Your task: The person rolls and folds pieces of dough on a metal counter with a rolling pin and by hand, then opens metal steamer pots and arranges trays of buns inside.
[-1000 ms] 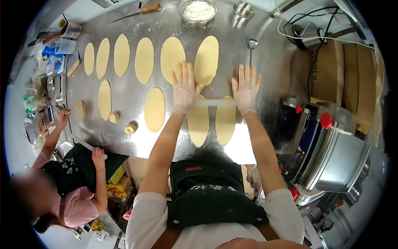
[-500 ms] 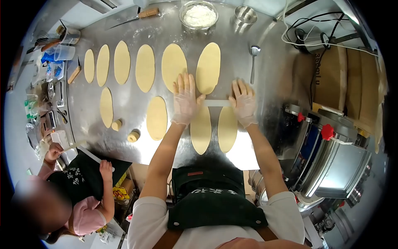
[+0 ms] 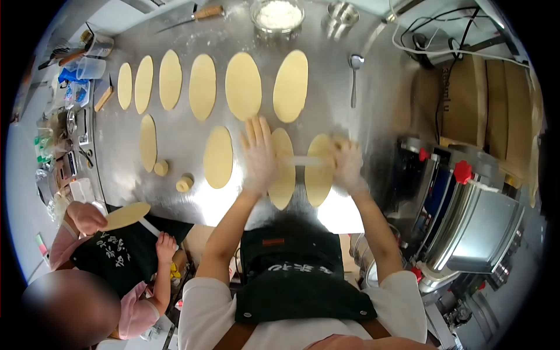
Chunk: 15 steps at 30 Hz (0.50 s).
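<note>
A white rolling pin [image 3: 305,160] lies crosswise over two oval dough sheets, the left one [image 3: 282,192] and the right one [image 3: 318,189]. My left hand [image 3: 259,157], in a clear glove, is on the pin's left end with its fingers stretched forward. At the right end is my right hand [image 3: 347,163], also gloved and blurred by motion, its fingers fairly extended over the pin. The palms hide both pin ends. Beyond my hands lie two more dough ovals, one [image 3: 243,87] at the left and one [image 3: 290,87] at the right.
More dough ovals [image 3: 202,87] and two small dough rolls [image 3: 184,184] are at the left. A flour bowl [image 3: 277,15], metal cup [image 3: 340,17], knife [image 3: 207,11] and spoon [image 3: 353,79] lie farther back. A co-worker [image 3: 116,251] holds dough and a pin. A machine [image 3: 478,227] stands right.
My hands and the rolling pin have moved back toward my body over the two ovals. The co-worker has lifted a dough oval from the table and brought it to their pin.
</note>
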{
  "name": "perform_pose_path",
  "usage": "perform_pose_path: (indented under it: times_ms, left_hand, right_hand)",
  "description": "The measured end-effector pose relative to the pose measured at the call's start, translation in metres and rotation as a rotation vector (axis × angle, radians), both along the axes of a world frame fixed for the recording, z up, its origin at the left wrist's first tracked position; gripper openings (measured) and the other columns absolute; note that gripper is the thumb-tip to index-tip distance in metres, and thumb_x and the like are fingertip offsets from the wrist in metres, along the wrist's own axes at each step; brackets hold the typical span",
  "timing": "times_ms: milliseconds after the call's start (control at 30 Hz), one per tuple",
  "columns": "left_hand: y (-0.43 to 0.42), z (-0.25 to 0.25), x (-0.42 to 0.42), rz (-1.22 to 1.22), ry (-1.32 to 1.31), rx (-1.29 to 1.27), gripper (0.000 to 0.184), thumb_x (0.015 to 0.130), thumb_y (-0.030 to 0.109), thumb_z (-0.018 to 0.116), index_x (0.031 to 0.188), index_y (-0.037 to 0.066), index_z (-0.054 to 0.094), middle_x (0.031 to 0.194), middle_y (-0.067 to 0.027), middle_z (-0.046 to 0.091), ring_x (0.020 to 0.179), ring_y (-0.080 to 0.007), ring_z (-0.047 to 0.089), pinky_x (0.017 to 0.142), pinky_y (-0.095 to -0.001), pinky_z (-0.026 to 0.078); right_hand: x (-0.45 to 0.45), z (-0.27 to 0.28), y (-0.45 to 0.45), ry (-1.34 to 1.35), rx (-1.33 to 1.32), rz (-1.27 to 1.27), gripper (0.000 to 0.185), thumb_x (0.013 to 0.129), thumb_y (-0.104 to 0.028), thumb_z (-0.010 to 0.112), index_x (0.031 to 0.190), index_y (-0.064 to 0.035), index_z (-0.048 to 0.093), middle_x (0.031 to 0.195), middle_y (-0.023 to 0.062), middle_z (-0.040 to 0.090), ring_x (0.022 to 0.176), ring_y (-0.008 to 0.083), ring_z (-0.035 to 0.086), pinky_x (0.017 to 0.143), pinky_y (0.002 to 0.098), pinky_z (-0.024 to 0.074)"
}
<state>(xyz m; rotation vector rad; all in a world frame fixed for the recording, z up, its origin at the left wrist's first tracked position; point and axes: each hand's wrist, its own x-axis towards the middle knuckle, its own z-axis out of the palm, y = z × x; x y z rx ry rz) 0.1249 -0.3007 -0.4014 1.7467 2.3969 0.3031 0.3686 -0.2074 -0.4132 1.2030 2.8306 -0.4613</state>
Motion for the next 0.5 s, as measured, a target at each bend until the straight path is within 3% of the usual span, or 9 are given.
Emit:
perform_pose_path:
  times_ms: [67,167,267,500]
  left_hand:
    - [0.021,-0.003,-0.007,0.031,0.036,0.091,0.083,0.088,0.031,0.065,0.149,-0.009,0.025,0.155,-0.029,0.025,0.145,-0.0466,0.021,0.117,-0.0579,0.021]
    - [0.023,-0.023,-0.011,-0.104,0.035,0.072,0.082,0.088,0.032,0.065,0.148,-0.009,0.027,0.153,-0.0283,0.029,0.144,-0.0453,0.024,0.116,-0.0563,0.024]
    - [-0.011,-0.008,0.007,-0.132,0.033,-0.075,0.083,0.087,0.036,0.065,0.147,-0.009,0.03,0.151,-0.0281,0.033,0.143,-0.0431,0.029,0.115,-0.0548,0.026]
    - [-0.121,-0.016,0.06,-0.093,-0.262,-0.087,0.088,0.08,0.033,0.072,0.146,-0.009,0.031,0.149,-0.0288,0.035,0.139,-0.0428,0.035,0.112,-0.0519,0.03]
  right_hand:
    - [-0.026,0.008,0.02,0.115,0.124,-0.184,0.051,0.092,-0.033,0.059,0.139,-0.0129,0.053,0.135,0.0116,0.053,0.123,0.0334,0.047,0.109,0.0505,0.0312]
    - [-0.04,-0.007,0.03,-0.048,0.374,-0.225,0.054,0.095,-0.037,0.054,0.141,-0.0098,0.05,0.142,0.0152,0.047,0.132,0.0357,0.041,0.112,0.0518,0.0278]
    - [-0.029,0.003,-0.006,-0.14,0.305,-0.222,0.055,0.096,-0.036,0.05,0.143,-0.0078,0.047,0.148,0.018,0.042,0.136,0.0389,0.037,0.113,0.0526,0.0261]
    - [0.034,-0.01,-0.125,-0.098,0.079,-0.212,0.058,0.094,-0.031,0.05,0.148,-0.0092,0.043,0.152,0.013,0.039,0.138,0.041,0.034,0.112,0.0562,0.0248]
